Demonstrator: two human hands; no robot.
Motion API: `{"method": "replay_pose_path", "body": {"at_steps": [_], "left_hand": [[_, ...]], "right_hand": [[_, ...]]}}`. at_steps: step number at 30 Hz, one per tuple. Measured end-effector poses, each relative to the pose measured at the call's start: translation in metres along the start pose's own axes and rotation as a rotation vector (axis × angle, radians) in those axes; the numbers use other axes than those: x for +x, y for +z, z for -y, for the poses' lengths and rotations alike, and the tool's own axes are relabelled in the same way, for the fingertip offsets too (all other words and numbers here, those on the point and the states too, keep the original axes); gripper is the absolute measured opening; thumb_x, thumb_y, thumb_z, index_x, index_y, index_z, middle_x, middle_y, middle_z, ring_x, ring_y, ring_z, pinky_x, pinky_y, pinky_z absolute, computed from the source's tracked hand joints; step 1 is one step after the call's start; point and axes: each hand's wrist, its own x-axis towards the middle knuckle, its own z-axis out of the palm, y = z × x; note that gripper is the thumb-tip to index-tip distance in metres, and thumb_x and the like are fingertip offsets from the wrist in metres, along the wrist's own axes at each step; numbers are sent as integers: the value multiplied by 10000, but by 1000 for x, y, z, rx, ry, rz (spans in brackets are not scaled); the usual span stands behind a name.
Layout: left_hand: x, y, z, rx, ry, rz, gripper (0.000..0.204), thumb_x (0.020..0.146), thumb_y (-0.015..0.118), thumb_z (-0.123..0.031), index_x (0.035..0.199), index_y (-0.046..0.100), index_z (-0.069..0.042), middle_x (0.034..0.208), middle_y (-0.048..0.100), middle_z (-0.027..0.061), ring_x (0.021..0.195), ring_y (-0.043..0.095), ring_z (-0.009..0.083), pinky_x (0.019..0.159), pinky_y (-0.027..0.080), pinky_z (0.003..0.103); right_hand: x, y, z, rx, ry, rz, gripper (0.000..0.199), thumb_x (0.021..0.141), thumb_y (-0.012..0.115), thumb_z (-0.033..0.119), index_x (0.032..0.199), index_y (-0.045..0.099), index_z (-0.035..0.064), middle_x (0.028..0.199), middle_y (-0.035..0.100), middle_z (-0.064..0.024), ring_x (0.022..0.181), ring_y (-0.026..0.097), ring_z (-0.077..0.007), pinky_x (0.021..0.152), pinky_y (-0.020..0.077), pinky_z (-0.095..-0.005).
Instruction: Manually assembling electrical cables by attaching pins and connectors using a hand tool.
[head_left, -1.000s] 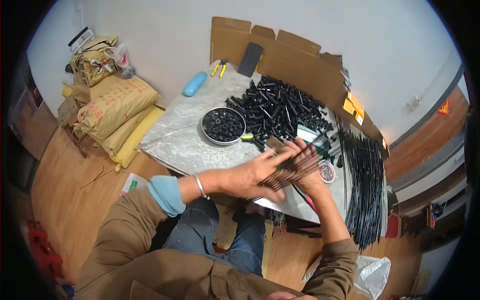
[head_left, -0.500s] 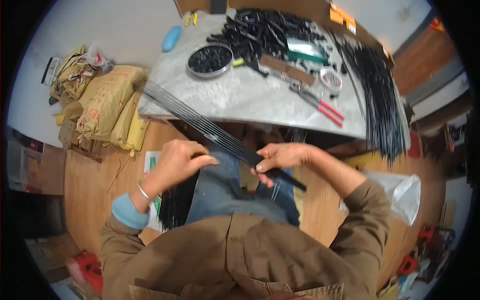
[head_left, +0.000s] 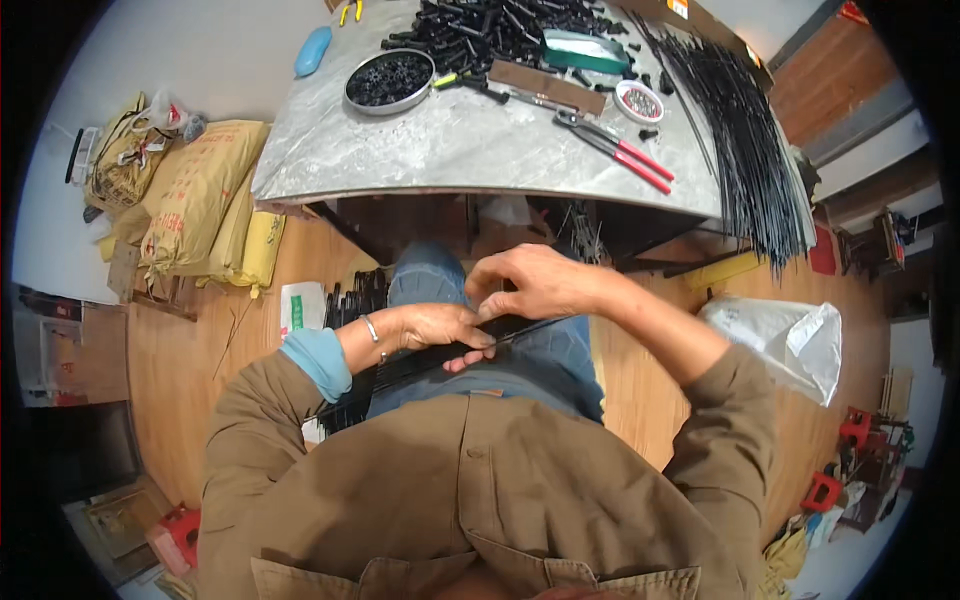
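Across my lap lies a long, thin black piece with slim rods (head_left: 405, 368), tilted down toward the left. My left hand (head_left: 440, 330) is closed around it, knuckles up. Close beside, my right hand (head_left: 540, 283) bends over its end, thumb and fingers pinched at the black part next to the left fingertips. The exact spot between the fingers is hidden. Beneath both hands are my legs in blue jeans (head_left: 430, 275). By my left leg more black pieces (head_left: 355, 300) stand bundled near a white and green bag (head_left: 300, 308).
Ahead, the grey table (head_left: 300, 150) bears a pile of black parts (head_left: 480, 35), a round dish (head_left: 390, 82), red-handled pliers (head_left: 615, 152), a small white tub (head_left: 639, 101) and long black rods (head_left: 735, 150). Yellow sacks (head_left: 200, 195) stand left; a silvery bag (head_left: 780, 340) lies right.
The rods swung from pointing up over the table edge to lying low across my lap. My left hand moved right and closed on them; my right hand shifted slightly up and left. The view tilted down.
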Motion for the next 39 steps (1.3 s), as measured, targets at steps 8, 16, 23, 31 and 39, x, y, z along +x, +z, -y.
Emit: {"method": "replay_pose_path", "body": {"at_steps": [8, 16, 23, 31, 39], "left_hand": [[-23, 6, -173, 130, 740, -258, 224, 936, 551, -266, 907, 582, -46, 722, 577, -1, 625, 560, 98, 587, 472, 238], [59, -9, -82, 98, 998, -653, 253, 957, 514, -270, 962, 565, -22, 815, 610, 29, 786, 597, 112, 738, 486, 270], [40, 5, -5, -203, 934, -606, 286, 975, 489, -296, 989, 545, -15, 835, 585, 38, 804, 601, 143, 763, 494, 291], [36, 23, -1, -155, 922, -544, 332, 966, 504, -315, 1076, 520, -2, 887, 593, 53, 859, 599, 151, 797, 495, 306], [31, 41, -58, -132, 839, -592, 245, 954, 537, -274, 1012, 541, -36, 811, 574, 9, 689, 561, 74, 604, 482, 221]], "right_hand": [[-13, 13, -27, 36, 111, 77, 605, 854, 650, 382, 1258, 498, -42, 1148, 623, -162, 1077, 584, -247, 936, 444, -349], [59, 102, -197, 474, 394, 118, 457, 888, 610, 352, 1200, 551, 23, 1065, 633, -101, 998, 562, -204, 901, 445, -353], [41, 179, -169, 235, 338, 290, 419, 932, 528, 386, 1165, 547, 38, 1033, 621, -139, 997, 561, -258, 878, 427, -387], [34, 205, -181, 176, 90, 323, 505, 947, 455, 451, 1195, 530, 18, 1170, 583, -196, 1108, 539, -314, 943, 409, -396], [4, 139, -129, 186, 227, 347, 411, 894, 563, 356, 1143, 601, 32, 1137, 626, -144, 1070, 572, -260, 929, 428, -362]]}}
